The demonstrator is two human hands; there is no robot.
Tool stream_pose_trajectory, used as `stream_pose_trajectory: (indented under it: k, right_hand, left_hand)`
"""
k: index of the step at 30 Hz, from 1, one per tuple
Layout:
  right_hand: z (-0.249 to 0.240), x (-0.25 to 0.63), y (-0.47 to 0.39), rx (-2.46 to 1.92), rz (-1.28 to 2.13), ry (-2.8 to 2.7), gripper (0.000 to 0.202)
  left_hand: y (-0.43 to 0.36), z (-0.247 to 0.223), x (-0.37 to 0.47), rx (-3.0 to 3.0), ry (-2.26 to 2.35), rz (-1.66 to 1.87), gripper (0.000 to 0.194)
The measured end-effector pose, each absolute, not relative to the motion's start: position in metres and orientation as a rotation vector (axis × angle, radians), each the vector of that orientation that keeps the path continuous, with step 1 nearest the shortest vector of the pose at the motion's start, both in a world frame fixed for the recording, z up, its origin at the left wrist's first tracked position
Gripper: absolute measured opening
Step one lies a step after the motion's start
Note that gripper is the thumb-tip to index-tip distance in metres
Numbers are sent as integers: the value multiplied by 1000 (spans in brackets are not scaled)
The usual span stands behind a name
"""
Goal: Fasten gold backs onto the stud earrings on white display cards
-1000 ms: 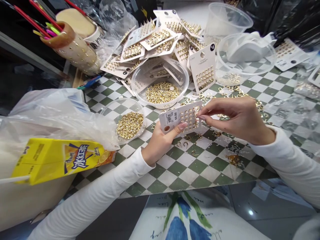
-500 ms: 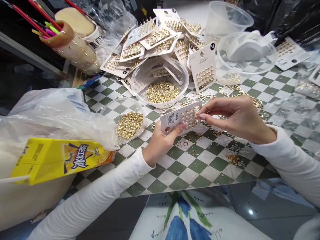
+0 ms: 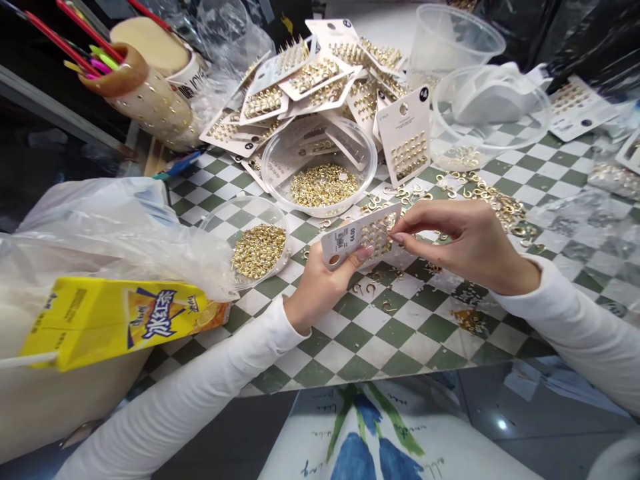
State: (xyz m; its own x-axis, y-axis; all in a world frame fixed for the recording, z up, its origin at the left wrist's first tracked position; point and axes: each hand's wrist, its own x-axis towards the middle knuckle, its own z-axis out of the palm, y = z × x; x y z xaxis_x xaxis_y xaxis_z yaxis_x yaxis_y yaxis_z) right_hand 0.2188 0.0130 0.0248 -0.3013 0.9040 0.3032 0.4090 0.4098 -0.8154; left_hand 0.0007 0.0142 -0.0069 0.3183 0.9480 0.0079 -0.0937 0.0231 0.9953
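My left hand (image 3: 323, 283) grips a white earring card (image 3: 360, 237) by its lower left part, thumb on its face. Rows of small gold pieces and a price label show on that card. At its right edge, my right hand (image 3: 450, 240) is closed in a pinch; what its fingertips hold is too small to make out. Behind the card, a clear round tub (image 3: 370, 177) holds tiny gold pieces. A clear shallow dish (image 3: 213, 217) with more gold pieces lies to the left. Loose gold hooks (image 3: 495, 203) are scattered beyond my right hand.
Filled earring cards (image 3: 315, 73) are piled behind the tub, one card (image 3: 405, 137) leaning upright. A yellow drink carton (image 3: 100, 320) and plastic bag (image 3: 95, 213) lie left. Clear containers (image 3: 540, 133) stand back right; a pen holder (image 3: 150, 100) stands back left. The table (image 3: 360, 340) is checkered.
My right hand has shifted slightly left, its fingertips now further over the card's right side. My left hand and the card have hardly moved.
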Motion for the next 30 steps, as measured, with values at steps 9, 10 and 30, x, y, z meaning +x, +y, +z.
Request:
stream_pose_trajectory:
  k: [9,10,30]
  right_hand:
    - [29,217,12,-1164,841,-1818,8]
    - [30,217,11,-1169,838,-1806,8]
    - [24,215,11,-1166,829,-1793,6]
  left_hand:
    - [12,-14,0,1063,966,1011,51]
    - [11,-14,0,1051,963,1014,51]
    - [12,-12,1,1134,954,990,38]
